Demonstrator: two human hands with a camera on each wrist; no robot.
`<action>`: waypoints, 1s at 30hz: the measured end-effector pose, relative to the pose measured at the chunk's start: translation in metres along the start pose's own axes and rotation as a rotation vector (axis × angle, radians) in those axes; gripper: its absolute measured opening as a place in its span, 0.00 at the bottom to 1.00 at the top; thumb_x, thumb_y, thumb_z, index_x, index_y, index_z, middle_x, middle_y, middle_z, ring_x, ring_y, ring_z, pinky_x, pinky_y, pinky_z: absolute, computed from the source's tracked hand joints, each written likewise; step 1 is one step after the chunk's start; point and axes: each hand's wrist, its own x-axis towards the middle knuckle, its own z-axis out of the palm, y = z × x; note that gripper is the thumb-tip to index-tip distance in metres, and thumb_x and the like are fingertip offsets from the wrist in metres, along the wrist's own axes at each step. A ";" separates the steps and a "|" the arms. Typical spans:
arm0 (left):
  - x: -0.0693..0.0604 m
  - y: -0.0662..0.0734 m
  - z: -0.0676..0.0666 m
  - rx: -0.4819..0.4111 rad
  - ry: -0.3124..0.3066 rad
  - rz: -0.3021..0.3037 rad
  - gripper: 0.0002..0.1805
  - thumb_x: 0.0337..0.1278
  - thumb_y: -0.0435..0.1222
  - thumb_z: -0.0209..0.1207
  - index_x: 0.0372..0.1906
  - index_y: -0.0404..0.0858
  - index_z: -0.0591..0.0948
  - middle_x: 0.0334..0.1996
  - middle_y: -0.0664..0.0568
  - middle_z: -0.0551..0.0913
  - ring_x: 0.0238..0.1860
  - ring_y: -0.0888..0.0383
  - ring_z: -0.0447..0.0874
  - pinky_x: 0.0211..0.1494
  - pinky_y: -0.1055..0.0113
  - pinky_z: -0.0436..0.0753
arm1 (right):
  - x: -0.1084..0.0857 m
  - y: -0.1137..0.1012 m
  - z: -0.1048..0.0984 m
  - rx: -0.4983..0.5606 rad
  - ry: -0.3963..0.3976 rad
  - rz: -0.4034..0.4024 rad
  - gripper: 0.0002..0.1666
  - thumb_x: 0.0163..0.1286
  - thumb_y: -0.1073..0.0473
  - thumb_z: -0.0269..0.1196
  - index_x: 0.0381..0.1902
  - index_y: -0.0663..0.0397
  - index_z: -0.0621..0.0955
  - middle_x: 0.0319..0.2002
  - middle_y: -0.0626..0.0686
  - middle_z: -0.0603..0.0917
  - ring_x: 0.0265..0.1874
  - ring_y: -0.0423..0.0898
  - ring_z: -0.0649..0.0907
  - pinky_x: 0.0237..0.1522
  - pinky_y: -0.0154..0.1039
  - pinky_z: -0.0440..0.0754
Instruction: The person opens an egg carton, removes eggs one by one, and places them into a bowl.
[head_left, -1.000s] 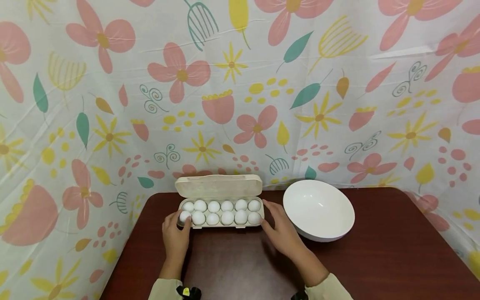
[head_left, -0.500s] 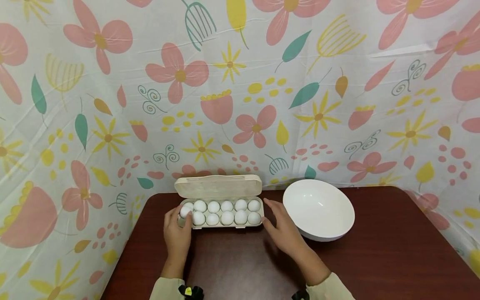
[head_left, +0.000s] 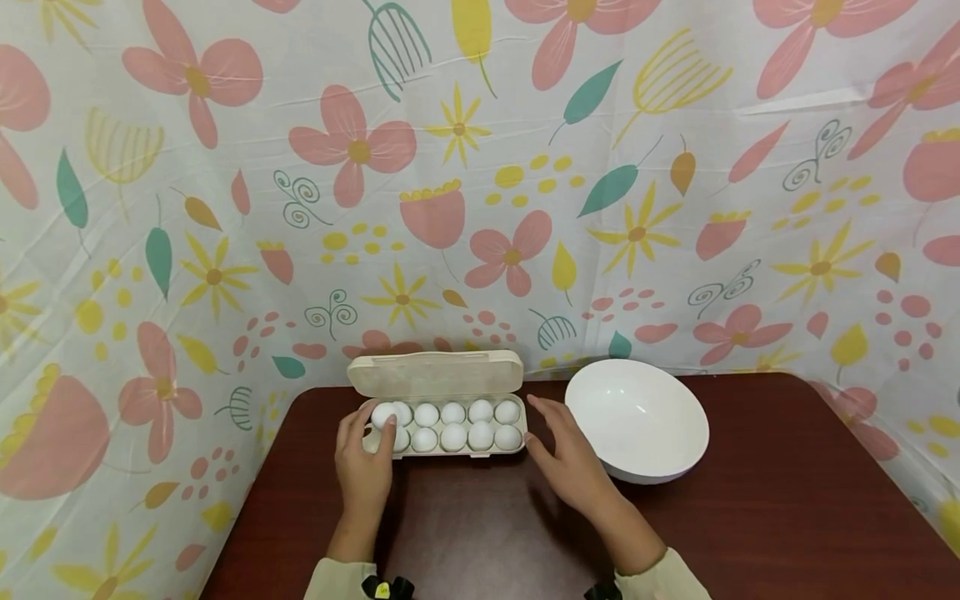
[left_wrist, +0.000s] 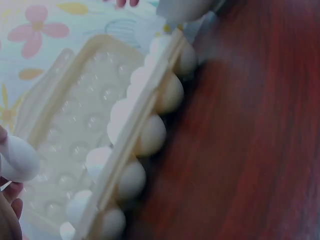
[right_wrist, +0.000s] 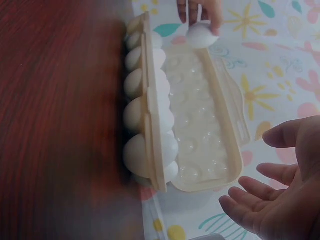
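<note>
your left hand [head_left: 366, 468] pinches an egg [head_left: 384, 413] over the left end of the carton [head_left: 435, 375]; a slack grip could drop and crack it. your right hand [head_left: 570, 462], fingers wide, flanks the other end.

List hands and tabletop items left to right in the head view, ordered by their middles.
Left hand → open egg carton → right hand → white bowl.
</note>
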 end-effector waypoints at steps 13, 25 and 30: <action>-0.002 0.044 0.007 -0.142 -0.084 -0.020 0.18 0.61 0.36 0.69 0.56 0.44 0.85 0.49 0.49 0.83 0.49 0.64 0.78 0.49 0.70 0.77 | -0.004 -0.007 0.000 0.022 0.022 -0.098 0.34 0.70 0.60 0.66 0.72 0.46 0.71 0.67 0.51 0.74 0.66 0.48 0.76 0.62 0.49 0.79; -0.010 0.066 0.025 -0.205 -0.140 0.059 0.17 0.58 0.33 0.70 0.53 0.41 0.85 0.46 0.51 0.84 0.43 0.58 0.79 0.40 0.72 0.76 | -0.005 -0.015 -0.002 0.013 0.024 -0.145 0.36 0.67 0.60 0.68 0.71 0.40 0.72 0.67 0.47 0.74 0.65 0.42 0.76 0.64 0.41 0.77; -0.012 0.081 0.031 -0.198 -0.155 0.063 0.17 0.56 0.30 0.70 0.51 0.37 0.85 0.44 0.48 0.84 0.42 0.56 0.81 0.39 0.66 0.79 | -0.006 -0.018 -0.003 0.001 0.025 -0.170 0.36 0.67 0.59 0.69 0.72 0.39 0.72 0.66 0.46 0.74 0.65 0.42 0.76 0.64 0.43 0.78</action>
